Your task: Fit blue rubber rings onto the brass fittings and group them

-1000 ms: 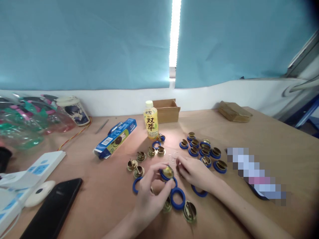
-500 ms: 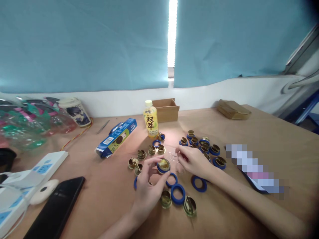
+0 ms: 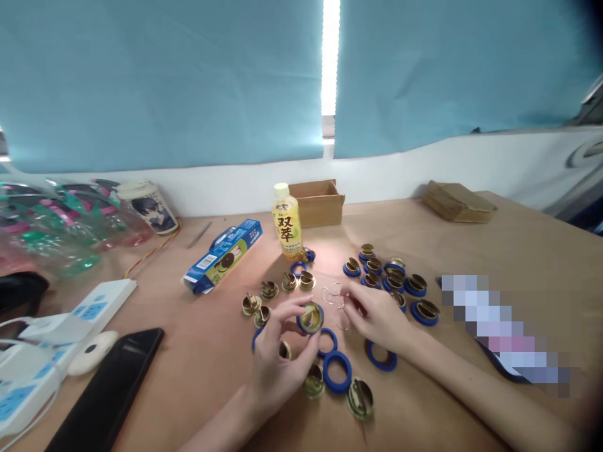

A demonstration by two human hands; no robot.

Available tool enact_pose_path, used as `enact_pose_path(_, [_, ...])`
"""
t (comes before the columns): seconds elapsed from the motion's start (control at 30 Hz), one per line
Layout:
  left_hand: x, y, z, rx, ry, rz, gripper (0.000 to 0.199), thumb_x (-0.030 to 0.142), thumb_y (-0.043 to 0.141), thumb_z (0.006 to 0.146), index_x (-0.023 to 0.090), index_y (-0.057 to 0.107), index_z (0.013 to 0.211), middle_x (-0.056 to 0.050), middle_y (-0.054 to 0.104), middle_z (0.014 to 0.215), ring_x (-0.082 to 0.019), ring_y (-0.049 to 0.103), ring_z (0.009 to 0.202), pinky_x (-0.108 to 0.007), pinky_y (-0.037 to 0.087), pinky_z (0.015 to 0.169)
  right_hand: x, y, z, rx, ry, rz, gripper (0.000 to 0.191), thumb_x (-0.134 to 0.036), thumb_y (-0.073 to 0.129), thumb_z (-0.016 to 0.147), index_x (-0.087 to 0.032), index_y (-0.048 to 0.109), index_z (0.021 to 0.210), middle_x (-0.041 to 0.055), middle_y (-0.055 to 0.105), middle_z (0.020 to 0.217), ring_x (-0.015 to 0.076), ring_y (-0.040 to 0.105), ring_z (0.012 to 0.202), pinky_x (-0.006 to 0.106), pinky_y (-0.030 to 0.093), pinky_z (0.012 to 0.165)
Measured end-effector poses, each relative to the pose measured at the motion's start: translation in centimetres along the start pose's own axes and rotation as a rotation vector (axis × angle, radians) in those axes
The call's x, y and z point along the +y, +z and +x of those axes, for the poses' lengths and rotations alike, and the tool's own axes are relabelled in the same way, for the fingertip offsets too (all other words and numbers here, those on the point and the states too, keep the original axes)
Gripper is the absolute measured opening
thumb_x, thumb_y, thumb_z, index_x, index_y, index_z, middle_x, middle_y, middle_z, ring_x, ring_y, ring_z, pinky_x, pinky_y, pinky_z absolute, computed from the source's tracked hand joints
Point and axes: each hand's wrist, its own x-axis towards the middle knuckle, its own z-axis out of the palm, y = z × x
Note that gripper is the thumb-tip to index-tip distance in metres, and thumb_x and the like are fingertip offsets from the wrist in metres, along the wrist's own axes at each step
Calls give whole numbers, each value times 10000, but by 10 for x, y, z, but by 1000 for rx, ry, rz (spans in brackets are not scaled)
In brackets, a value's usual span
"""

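Between the thumb and fingers of my left hand (image 3: 282, 351) is a round gold piece (image 3: 311, 317) with a blue rim, its face tilted up. My right hand (image 3: 372, 311) is closed in a pinch over thin wire rings (image 3: 332, 294) on the table; whatever its fingertips hold is too small to make out. Blue rings (image 3: 337, 373) and a gold part (image 3: 360, 398) lie just below the hands. Several gold parts (image 3: 269, 289) stand to the left, and several gold parts in blue rings (image 3: 394, 281) stand to the right.
A yellow bottle (image 3: 287, 221), an open cardboard box (image 3: 316, 204) and a blue carton (image 3: 222, 256) stand behind. On the left are a power strip (image 3: 101, 300), a black phone (image 3: 110, 383), a cup (image 3: 148, 207) and spray bottles (image 3: 70, 220). A pixelated flat object (image 3: 504, 333) lies right.
The camera view has shifted slightly. My left hand has tilted the gold piece so its round face shows more. My right hand's fingers remain pinched close to the wire rings.
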Motion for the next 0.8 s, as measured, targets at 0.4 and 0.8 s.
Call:
enact_pose_path(0.4, [0,-34,20,79,-227,-11,115,197,722,831,221,756,938,-104,706,1200,-292,638,1139,-343,513,944,7,-11,6,-292,33,-55,70,-229,533,904,-217,530,973,-26,615,690,151,553,602,253,319,566])
enact_pose_path(0.8, [-8,-43,13,14,-398,-144,168,339,701,866,217,777,954,-83,783,1024,-241,719,933,-276,572,789,8,-16,6,-399,70,22,206,-326,703,849,-229,532,912,-43,583,708,138,533,621,241,294,547])
